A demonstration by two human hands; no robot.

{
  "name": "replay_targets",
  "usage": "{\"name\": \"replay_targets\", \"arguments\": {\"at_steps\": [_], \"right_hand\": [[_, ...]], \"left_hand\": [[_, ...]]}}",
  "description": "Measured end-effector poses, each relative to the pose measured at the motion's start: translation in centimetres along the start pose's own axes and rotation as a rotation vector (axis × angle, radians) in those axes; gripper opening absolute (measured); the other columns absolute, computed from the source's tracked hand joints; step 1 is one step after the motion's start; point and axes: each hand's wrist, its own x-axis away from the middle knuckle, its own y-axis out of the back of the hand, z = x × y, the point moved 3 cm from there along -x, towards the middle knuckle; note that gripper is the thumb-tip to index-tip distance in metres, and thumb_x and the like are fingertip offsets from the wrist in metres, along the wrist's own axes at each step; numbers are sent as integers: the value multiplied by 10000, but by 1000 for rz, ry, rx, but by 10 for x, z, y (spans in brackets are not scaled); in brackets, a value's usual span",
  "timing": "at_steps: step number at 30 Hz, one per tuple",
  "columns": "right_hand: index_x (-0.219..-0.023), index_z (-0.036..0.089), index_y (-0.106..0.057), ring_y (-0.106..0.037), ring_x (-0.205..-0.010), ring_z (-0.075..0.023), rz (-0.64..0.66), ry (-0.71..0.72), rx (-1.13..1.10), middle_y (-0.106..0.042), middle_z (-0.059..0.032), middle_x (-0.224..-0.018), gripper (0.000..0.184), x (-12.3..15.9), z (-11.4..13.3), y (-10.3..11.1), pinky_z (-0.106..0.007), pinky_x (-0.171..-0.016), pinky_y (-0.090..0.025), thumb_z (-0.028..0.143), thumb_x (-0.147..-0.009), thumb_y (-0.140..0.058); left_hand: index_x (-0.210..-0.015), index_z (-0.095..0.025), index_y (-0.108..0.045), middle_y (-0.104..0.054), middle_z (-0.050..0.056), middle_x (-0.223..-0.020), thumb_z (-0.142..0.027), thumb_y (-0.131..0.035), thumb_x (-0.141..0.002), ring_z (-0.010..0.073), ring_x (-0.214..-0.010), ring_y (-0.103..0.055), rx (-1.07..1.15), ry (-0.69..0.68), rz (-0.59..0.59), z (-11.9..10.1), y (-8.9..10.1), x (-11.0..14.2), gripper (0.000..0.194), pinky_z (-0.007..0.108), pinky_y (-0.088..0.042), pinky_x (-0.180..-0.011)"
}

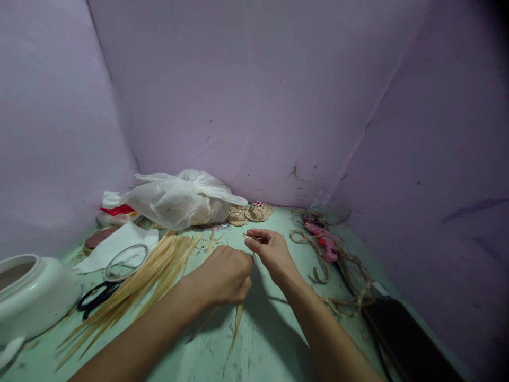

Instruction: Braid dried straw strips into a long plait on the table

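Note:
My left hand (225, 273) is closed in a fist around dry straw-like strips (235, 331), whose loose ends hang down below it. Just to its right, my right hand (272, 252) pinches a thin strand (247, 235) between thumb and fingertips. The strand's full length is hidden by the fingers. Both hands are held above the pale green tabletop, close together. Left of them lies a spread bundle of the same dry strips (159, 265). Beyond the hands, by the wall, rest round woven straw pieces (259, 213), one with a red and white bit on it.
Black-handled scissors (97, 297), a clear ring (126, 262) and a white paper (119, 246) lie left, near a white ceramic pot (40, 297). A white plastic bag (183, 199) sits at the back. Right are a pink glue gun (328, 245), braided cord (360, 270) and a black flat object (405, 339).

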Motion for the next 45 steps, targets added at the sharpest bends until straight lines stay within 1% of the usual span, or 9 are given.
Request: {"name": "replay_targets", "arguments": {"at_steps": [3, 7, 17, 20, 25, 28, 32, 38, 45], "right_hand": [[-832, 105, -612, -541, -622, -142, 18, -44, 15, -632, -58, -717, 337, 0, -2, 0, -224, -548, -403, 126, -498, -568], [-809, 112, -606, -560, -664, -149, -76, -24, -3, -642, -75, -787, 330, -5, -11, 3, -218, -564, -418, 99, -501, -488], [-841, 103, -610, -453, -466, -99, -118, -51, 54, -588, -19, -614, 363, -7, -17, 6, -213, -440, -339, 146, -495, -506], [-731, 119, -625, -475, -514, -109, -82, -39, -31, -583, -21, -601, 228, -7, -17, 4, -215, -479, -368, 231, -561, -524], [-743, 135, -647, -448, -502, -92, -59, -105, -45, -546, -7, -573, 224, -4, -7, 10, -200, -449, -324, 253, -583, -544], [-752, 137, -638, -447, -486, -87, -3, -141, -71, -541, -5, -551, 223, 0, 3, 17, -192, -413, -264, 224, -556, -578], [-693, 147, -593, -516, -523, -88, 102, -209, -149, -602, -16, -623, 205, 5, 11, 20, -185, -451, -315, 205, -501, -633], [-539, 128, -565, -421, -399, -52, 389, -330, -70, -538, 23, -447, 145, 17, 0, 1, -172, -384, -241, 151, -443, -671], [-514, 141, -541, -333, -357, -34, 379, -368, -116, -479, 61, -407, 174, 17, -15, -10, -182, -373, -215, 145, -411, -681]], "left_hand": [[-731, -136, -565, -603, 99, -740, -185, -402, -666, 200, -619, -566, -10, -13, -12, 0, -2, -1, 182, 298, -401, -540], [-792, -119, -562, -586, 111, -794, -192, -392, -685, 210, -664, -559, -19, -70, -57, -7, -5, -3, 213, 311, -411, -544], [-833, -94, -557, -574, 136, -819, -153, -417, -705, 235, -770, -537, -8, -140, -65, -26, -10, -3, 199, 343, -425, -630], [-854, -85, -554, -574, 148, -803, -144, -387, -709, 243, -712, -557, 6, -69, -41, -24, -10, -4, 229, 348, -421, -580], [-818, -130, -581, -609, 131, -743, -174, -390, -698, 238, -665, -583, 33, 136, -27, -3, -9, -3, 230, 343, -409, -594], [-763, -149, -601, -626, 126, -739, -194, -396, -688, 238, -680, -585, 26, 202, -28, 14, -8, -3, 222, 321, -393, -591], [-690, -170, -605, -626, 97, -685, -218, -391, -691, 198, -642, -571, 70, 272, -39, 35, -12, -3, 220, 278, -351, -562], [-665, -171, -598, -616, 78, -675, -266, -372, -716, 172, -619, -541, 152, 389, -128, 46, -18, -4, 250, 255, -283, -517], [-643, -165, -556, -578, 40, -667, -259, -358, -759, 121, -596, -479, 300, 321, -334, 40, -23, -6, 248, 234, -287, -558]]}}
